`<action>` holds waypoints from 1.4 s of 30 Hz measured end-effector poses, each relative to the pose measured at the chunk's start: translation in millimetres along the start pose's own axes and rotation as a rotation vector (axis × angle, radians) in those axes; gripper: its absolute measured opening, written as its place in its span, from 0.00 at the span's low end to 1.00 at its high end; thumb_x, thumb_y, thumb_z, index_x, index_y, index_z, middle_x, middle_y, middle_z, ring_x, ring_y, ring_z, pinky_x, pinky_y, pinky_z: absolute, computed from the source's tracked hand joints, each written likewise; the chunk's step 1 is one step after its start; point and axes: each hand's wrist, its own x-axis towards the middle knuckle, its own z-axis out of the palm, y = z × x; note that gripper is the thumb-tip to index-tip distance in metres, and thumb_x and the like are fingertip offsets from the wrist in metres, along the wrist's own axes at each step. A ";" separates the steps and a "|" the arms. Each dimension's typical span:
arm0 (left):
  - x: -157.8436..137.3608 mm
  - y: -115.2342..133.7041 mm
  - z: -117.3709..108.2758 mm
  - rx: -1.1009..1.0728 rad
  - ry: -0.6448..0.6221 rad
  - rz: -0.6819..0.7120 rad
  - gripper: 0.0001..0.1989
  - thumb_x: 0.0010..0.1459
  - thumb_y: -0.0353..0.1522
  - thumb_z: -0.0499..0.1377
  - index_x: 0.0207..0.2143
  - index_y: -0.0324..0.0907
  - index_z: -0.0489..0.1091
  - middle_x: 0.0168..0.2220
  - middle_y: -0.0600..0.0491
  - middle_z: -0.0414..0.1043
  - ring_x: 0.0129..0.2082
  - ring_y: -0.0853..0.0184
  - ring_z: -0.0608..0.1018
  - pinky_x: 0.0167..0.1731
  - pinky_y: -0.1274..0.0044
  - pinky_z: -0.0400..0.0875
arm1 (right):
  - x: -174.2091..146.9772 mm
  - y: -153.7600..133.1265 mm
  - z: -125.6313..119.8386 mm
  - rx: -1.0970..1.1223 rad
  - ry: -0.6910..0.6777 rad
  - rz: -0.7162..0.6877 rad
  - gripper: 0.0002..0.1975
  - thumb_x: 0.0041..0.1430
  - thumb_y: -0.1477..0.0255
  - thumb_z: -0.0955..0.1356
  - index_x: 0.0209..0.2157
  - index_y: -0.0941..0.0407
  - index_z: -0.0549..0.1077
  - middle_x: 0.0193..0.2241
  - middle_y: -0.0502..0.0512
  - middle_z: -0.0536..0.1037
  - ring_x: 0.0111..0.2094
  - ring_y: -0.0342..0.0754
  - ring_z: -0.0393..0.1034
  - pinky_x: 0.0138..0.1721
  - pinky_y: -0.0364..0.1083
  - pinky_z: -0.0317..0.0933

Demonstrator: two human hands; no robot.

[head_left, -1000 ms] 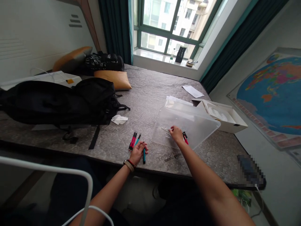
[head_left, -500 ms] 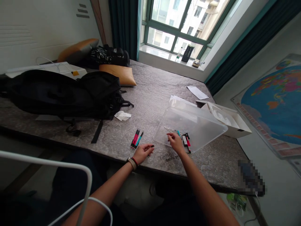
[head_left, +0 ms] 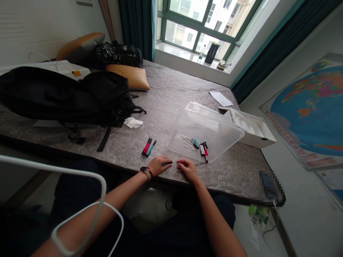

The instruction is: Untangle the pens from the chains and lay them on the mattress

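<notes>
My left hand [head_left: 160, 165] is closed on a teal pen barrel with a black grip [head_left: 167, 163], held low over the mattress near its front edge. My right hand [head_left: 188, 169] pinches at a thin piece by the barrel's tip; fingertips hide most of that piece. Left of my hands lie several pens, with red pens [head_left: 147, 145] beside a teal one [head_left: 151, 149]. Beyond my right hand stands a clear plastic bin [head_left: 217, 125]. Inside it are thin refills [head_left: 186, 138], a teal pen part [head_left: 196, 143] and white, red and black pen parts [head_left: 204, 151].
A black backpack [head_left: 80, 96] and crumpled tissue [head_left: 133, 122] lie on the left of the mattress [head_left: 160, 96]. An open white box [head_left: 254, 134] stands right of the bin. A white cable [head_left: 102, 185] crosses the lower left foreground.
My right hand has come back from the bin to the barrel's tip in my left hand. The teal barrel now shows in my left fingers. The whole view has shifted slightly.
</notes>
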 end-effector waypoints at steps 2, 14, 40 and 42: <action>-0.6 -1.7 1.6 0.058 -0.023 0.017 0.11 0.52 0.40 0.65 0.38 0.51 0.80 0.31 0.51 0.77 0.29 0.65 0.76 0.32 0.78 0.65 | -0.5 0.2 0.4 -0.001 -0.012 -0.021 0.14 0.52 0.60 0.70 0.37 0.54 0.76 0.28 0.52 0.75 0.32 0.49 0.73 0.30 0.48 0.74; -0.2 -1.6 9.4 0.302 -0.085 0.056 0.13 0.57 0.43 0.61 0.42 0.52 0.79 0.32 0.51 0.76 0.30 0.66 0.76 0.30 0.79 0.62 | 4.2 4.6 11.8 0.022 0.053 -0.009 0.17 0.51 0.59 0.72 0.38 0.56 0.75 0.24 0.52 0.76 0.26 0.47 0.73 0.21 0.42 0.69; -5.1 4.0 9.2 0.353 -0.027 0.019 0.12 0.58 0.42 0.60 0.34 0.43 0.75 0.32 0.54 0.77 0.32 0.68 0.77 0.33 0.79 0.65 | -0.2 -5.1 28.6 -0.526 0.089 -0.174 0.22 0.66 0.57 0.58 0.22 0.54 0.67 0.18 0.48 0.70 0.23 0.44 0.65 0.30 0.42 0.55; -5.4 3.5 9.0 0.358 -0.032 0.021 0.12 0.58 0.42 0.60 0.34 0.43 0.75 0.32 0.53 0.77 0.32 0.68 0.77 0.33 0.79 0.65 | -0.1 -4.2 27.3 -0.479 0.049 -0.172 0.20 0.65 0.57 0.59 0.25 0.54 0.69 0.19 0.48 0.72 0.24 0.44 0.66 0.30 0.42 0.55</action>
